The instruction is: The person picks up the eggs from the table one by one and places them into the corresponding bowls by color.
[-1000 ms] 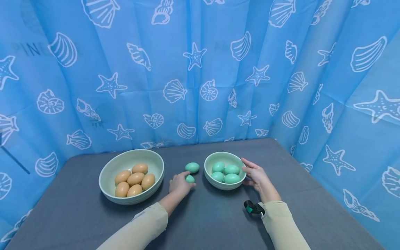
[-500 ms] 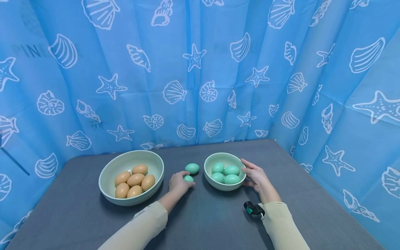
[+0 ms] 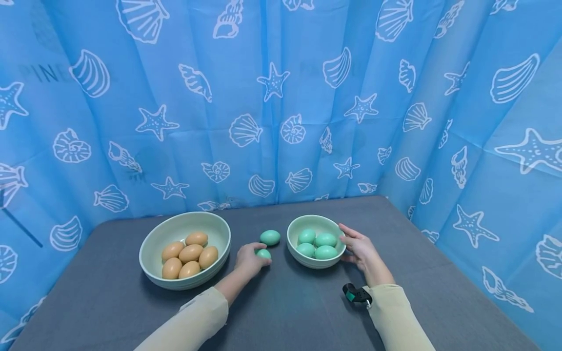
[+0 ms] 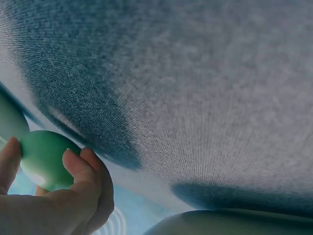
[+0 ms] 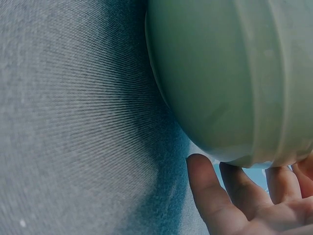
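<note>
My left hand [image 3: 250, 261] pinches a green egg [image 3: 264, 254] between thumb and fingers, between the two bowls. In the left wrist view, that egg [image 4: 44, 156] shows between the fingertips, above the grey cloth. Just behind it lies another green egg [image 3: 270, 237]. My right hand [image 3: 362, 251] rests against the right side of the small pale green bowl [image 3: 313, 263], its fingers spread. The right wrist view has fingertips [image 5: 200, 169] at the bowl's outer wall [image 5: 210, 78]. Several green eggs [image 3: 326, 252] lie inside this bowl.
A larger pale green bowl [image 3: 184, 282] at the left holds several brown eggs [image 3: 190, 252]. A grey cloth [image 3: 281, 312] covers the table. Beside the right sleeve hangs a black strap [image 3: 356, 292]. A blue shell-print curtain [image 3: 281, 146] stands behind and to the right.
My left hand, with the green egg in its fingers, has shifted slightly left and towards me, away from the other loose egg. The right hand stays at the small bowl.
</note>
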`<state>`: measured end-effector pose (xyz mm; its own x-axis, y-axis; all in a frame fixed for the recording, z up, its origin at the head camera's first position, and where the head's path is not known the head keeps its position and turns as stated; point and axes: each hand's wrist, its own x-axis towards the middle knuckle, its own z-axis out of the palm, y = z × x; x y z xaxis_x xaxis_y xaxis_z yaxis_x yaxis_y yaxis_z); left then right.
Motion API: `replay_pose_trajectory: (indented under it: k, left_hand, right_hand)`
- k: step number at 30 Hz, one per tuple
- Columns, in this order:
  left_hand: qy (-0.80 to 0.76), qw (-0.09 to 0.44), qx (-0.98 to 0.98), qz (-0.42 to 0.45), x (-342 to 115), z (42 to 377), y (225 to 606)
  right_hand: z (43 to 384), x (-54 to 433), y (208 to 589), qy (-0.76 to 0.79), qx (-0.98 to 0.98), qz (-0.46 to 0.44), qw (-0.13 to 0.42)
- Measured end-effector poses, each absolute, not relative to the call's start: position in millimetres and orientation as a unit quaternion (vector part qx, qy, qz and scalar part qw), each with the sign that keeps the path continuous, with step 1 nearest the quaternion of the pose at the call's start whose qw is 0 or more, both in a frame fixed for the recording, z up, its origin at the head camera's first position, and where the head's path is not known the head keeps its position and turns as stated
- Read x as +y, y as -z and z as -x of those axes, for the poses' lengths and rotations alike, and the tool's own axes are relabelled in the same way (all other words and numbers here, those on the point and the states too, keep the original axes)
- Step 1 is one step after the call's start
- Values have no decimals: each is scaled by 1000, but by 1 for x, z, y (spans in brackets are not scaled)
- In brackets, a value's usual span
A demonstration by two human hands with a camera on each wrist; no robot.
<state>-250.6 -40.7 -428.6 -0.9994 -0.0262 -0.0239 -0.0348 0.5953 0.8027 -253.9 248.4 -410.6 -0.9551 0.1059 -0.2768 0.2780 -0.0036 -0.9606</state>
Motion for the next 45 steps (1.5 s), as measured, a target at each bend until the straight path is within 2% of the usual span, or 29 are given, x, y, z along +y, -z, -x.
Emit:
replay_pose_trajectory:
  k: [7,23,36,45]
  left_hand:
    - [-475,34,879,30,-44,247,426]
    - [-543,34,839,-25,-37,235,403]
    - [-597,32,800,-55,-3,234,384]
    - [-615,56,780,-100,25,242,377]
  right_hand:
    - [253,248,409,695,704,-132,61]
    - [256,247,411,694,704,-138,58]
    - [258,242,415,720,682,-125,40]
    - [258,243,416,723,680,-115,40]
